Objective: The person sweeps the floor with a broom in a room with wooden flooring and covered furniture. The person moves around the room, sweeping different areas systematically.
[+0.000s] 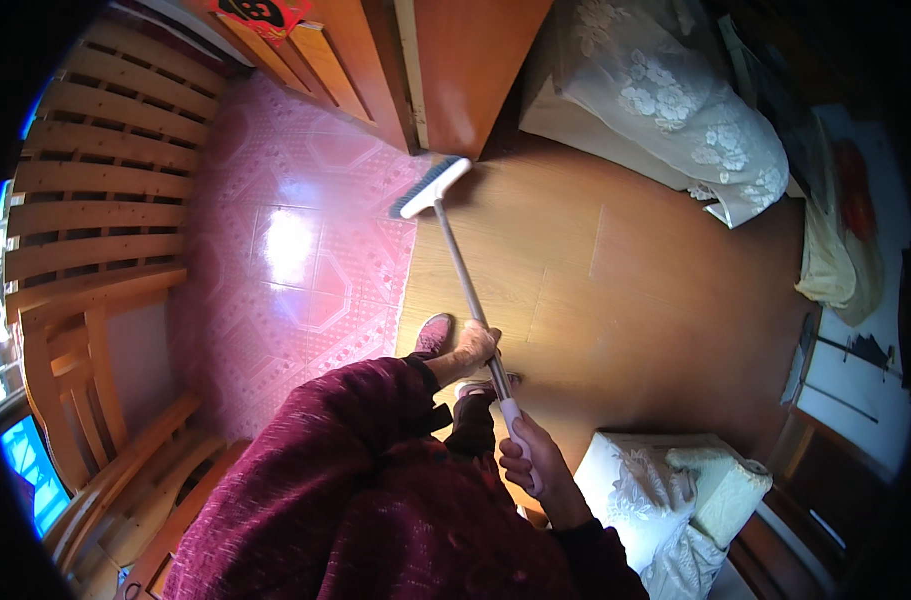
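Observation:
A long-handled floor brush (464, 274) slants away from me, its metal pole ending in a pale pink grip. My left hand (476, 343) is closed around the middle of the pole. Lower down, my right hand (532, 454) wraps the pink grip. The white brush head (437, 187) with dark bristles is at the seam between pink patterned tiles (305, 307) and wood-look flooring (568, 300), close to the foot of a door frame. Whether the bristles touch the floor I cannot tell.
A slatted wooden bed frame (110, 176) lines the left side. Ahead is an orange-brown wooden door (470, 67). Lace-covered furniture (658, 105) stands at upper right, and a lace-draped box (613, 487) at lower right. Yellowish bags (838, 262) hang at far right.

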Available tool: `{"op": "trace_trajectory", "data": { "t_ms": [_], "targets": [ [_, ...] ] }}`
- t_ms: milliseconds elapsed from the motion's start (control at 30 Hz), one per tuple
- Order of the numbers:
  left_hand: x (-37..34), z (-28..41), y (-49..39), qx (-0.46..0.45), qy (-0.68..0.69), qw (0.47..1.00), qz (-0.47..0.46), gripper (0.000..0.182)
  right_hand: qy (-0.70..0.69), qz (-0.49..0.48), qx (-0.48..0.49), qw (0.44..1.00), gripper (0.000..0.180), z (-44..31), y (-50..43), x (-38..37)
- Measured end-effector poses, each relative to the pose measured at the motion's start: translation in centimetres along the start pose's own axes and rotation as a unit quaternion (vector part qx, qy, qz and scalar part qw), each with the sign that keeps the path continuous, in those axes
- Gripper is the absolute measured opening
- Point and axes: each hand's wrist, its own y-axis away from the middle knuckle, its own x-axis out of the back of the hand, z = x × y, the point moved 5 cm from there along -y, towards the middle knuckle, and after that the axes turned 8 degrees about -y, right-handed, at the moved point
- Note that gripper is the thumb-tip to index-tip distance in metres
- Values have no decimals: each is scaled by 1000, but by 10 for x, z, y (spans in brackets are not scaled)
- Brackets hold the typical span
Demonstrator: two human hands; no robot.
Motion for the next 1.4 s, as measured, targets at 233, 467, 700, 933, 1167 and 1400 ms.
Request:
{"op": "trace_trajectory", "data": {
  "t_ms": [233,467,700,933,1167,1400],
  "targets": [
    [-87,21,45,23,-62,978,-198,18,-75,77,76,991,25,17,55,26],
    [-123,26,68,-35,-48,961,-271,21,50,95,162,981,37,27,77,48],
    [-100,54,19,-81,-183,978,-65,26,-34,-25,122,992,31,-25,47,66],
    [-168,29,22,7,-213,952,-219,28,-126,-54,118,984,29,-48,63,139],
    [-294,-27,86,154,-164,864,-450,16,-79,161,146,973,36,-20,165,211],
    [-385,-17,142,178,-227,788,-544,21,-100,293,128,942,41,-25,228,242]
  ]
}}
